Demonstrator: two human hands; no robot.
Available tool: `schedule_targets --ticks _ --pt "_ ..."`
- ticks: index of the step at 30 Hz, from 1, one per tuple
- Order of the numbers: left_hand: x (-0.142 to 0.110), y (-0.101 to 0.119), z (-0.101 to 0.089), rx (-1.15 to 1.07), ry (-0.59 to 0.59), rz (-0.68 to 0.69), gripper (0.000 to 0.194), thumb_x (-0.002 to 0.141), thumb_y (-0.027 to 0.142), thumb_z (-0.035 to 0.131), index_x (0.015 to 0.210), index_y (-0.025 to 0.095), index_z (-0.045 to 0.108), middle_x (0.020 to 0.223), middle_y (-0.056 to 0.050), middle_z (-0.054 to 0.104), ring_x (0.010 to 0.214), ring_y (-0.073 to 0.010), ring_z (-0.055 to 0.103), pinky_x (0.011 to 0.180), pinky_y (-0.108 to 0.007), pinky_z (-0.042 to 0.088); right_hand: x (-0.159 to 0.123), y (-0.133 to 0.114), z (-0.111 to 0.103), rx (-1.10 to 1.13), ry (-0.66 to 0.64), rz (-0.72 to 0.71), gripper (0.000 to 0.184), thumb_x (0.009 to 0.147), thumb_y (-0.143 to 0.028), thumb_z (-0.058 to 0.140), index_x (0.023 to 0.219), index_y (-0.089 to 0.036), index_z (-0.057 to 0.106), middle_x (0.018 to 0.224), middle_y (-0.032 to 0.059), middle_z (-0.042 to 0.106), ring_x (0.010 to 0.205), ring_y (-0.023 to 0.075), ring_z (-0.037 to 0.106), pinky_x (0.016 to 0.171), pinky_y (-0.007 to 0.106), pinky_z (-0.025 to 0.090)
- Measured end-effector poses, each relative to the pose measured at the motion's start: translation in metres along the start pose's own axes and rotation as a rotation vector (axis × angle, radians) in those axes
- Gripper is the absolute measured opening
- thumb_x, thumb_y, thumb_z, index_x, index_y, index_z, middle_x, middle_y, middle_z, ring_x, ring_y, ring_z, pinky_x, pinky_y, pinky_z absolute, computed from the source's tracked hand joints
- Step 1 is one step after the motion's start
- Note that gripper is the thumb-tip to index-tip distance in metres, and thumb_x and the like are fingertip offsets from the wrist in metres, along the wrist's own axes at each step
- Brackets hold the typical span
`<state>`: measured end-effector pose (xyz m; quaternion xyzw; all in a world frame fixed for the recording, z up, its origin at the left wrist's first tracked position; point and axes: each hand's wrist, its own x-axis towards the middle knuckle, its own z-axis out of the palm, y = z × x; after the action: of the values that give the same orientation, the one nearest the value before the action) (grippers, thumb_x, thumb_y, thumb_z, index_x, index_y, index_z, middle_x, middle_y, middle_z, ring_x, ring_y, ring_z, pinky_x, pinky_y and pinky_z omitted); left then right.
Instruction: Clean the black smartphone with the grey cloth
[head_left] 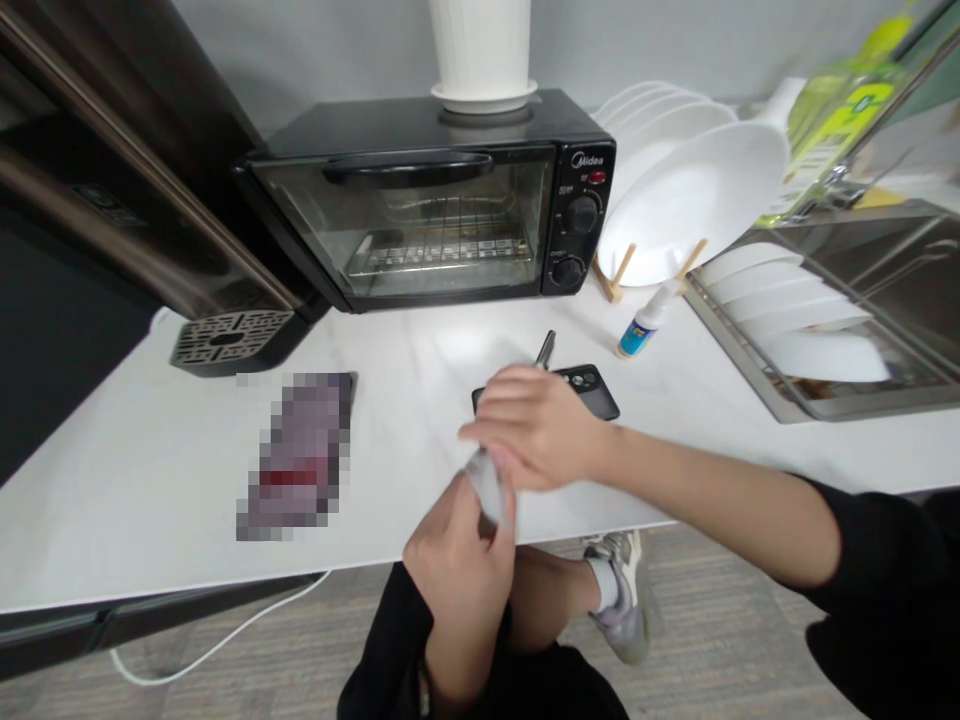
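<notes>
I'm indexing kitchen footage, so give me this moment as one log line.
left hand: holding small whitish translucent item, blurred | right hand: at its upper end | partly behind right hand: flat black phone on white countertop

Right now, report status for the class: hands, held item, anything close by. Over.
Left hand gripping pale blurred item. Right hand at its upper end. Black phone partly hidden behind right hand.

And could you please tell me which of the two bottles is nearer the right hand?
The small white-capped bottle with the blue label is nearer the right hand; the larger yellow-green bottle is farther away, at the back by the sink.
</notes>
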<state>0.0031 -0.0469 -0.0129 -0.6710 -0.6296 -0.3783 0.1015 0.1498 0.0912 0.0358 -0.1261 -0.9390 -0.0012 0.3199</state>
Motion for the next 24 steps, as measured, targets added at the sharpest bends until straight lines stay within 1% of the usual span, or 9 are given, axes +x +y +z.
schedule_targets --ticks 3,5,8,11,15,17,19,22,24 --pt "0.002 0.003 -0.001 0.010 -0.013 -0.009 0.015 0.098 0.029 0.070 0.109 0.020 0.070 0.071 0.000 0.072 0.061 -0.0149 0.068 0.060 -0.025 0.043 -0.007 0.026 -0.008 -0.046 0.069 0.326 0.048 0.104 -0.027 0.029 0.091 -0.019 0.074 0.084 0.0055 0.076 0.082 0.0217 0.065 0.094 0.041 0.045" --pt "0.003 0.004 -0.002 0.015 -0.010 -0.008 0.016 0.098 0.031 0.070 0.110 0.020 0.070 0.071 0.000 0.072 0.059 -0.0144 0.067 0.060 -0.025 0.042 -0.007 0.024 -0.008 -0.060 0.109 0.361 0.046 0.104 -0.025 0.030 0.091 -0.019 0.074 0.087 0.0054 0.077 0.089 0.0219 0.067 0.106 0.044 0.041" --pt "0.002 0.001 -0.001 0.007 0.028 0.003 0.021 0.103 0.032 0.059 0.088 0.019 0.067 0.058 0.002 0.062 0.048 -0.0143 0.059 0.052 -0.027 0.037 -0.001 -0.005 0.002 -0.022 0.075 0.063 0.040 0.103 -0.029 0.036 0.092 -0.019 0.073 0.080 0.0018 0.072 0.087 0.0206 0.066 0.112 0.042 0.038" --pt "0.001 0.000 -0.001 0.001 0.044 0.024 0.030 0.103 0.031 0.056 0.075 0.021 0.060 0.056 0.001 0.059 0.047 -0.0151 0.058 0.050 -0.028 0.035 0.001 -0.012 0.005 -0.028 0.009 -0.137 0.041 0.104 -0.034 0.036 0.093 -0.018 0.073 0.074 0.0008 0.066 0.076 0.0195 0.060 0.089 0.036 0.046" --pt "0.003 0.003 -0.001 0.008 0.003 0.001 0.014 0.097 0.031 0.071 0.107 0.021 0.070 0.074 0.000 0.073 0.061 -0.0144 0.068 0.060 -0.024 0.042 -0.007 0.022 -0.007 -0.061 0.100 0.310 0.049 0.106 -0.026 0.028 0.086 -0.018 0.072 0.077 0.0051 0.072 0.075 0.0204 0.061 0.084 0.038 0.043" --pt "0.002 0.002 0.000 0.000 0.007 -0.001 0.017 0.097 0.031 0.072 0.110 0.021 0.070 0.075 0.000 0.074 0.061 -0.0140 0.068 0.060 -0.024 0.043 -0.007 0.019 -0.008 -0.059 0.133 0.382 0.047 0.106 -0.024 0.030 0.087 -0.018 0.073 0.082 0.0056 0.074 0.080 0.0206 0.063 0.092 0.039 0.043" --pt "0.001 0.001 0.000 -0.012 0.024 -0.007 0.015 0.100 0.032 0.066 0.098 0.018 0.070 0.065 0.001 0.068 0.052 -0.0139 0.062 0.054 -0.026 0.040 -0.003 0.002 -0.003 -0.035 0.108 0.211 0.041 0.105 -0.027 0.036 0.089 -0.019 0.073 0.081 0.0031 0.073 0.085 0.0205 0.064 0.101 0.040 0.041" --pt "-0.001 -0.001 0.001 -0.033 0.036 -0.008 0.028 0.103 0.030 0.058 0.077 0.020 0.063 0.055 0.001 0.059 0.046 -0.0138 0.055 0.049 -0.027 0.035 0.001 -0.014 0.006 -0.015 0.046 -0.124 0.041 0.106 -0.033 0.037 0.091 -0.019 0.073 0.074 0.0001 0.067 0.075 0.0185 0.059 0.088 0.036 0.044" --pt "-0.001 0.001 0.000 -0.023 0.023 -0.014 0.019 0.101 0.031 0.063 0.086 0.019 0.067 0.061 0.001 0.064 0.051 -0.0139 0.060 0.053 -0.026 0.037 -0.002 0.001 0.004 -0.036 0.058 -0.011 0.046 0.107 -0.034 0.033 0.088 -0.019 0.072 0.072 0.0012 0.066 0.071 0.0188 0.057 0.080 0.036 0.042"
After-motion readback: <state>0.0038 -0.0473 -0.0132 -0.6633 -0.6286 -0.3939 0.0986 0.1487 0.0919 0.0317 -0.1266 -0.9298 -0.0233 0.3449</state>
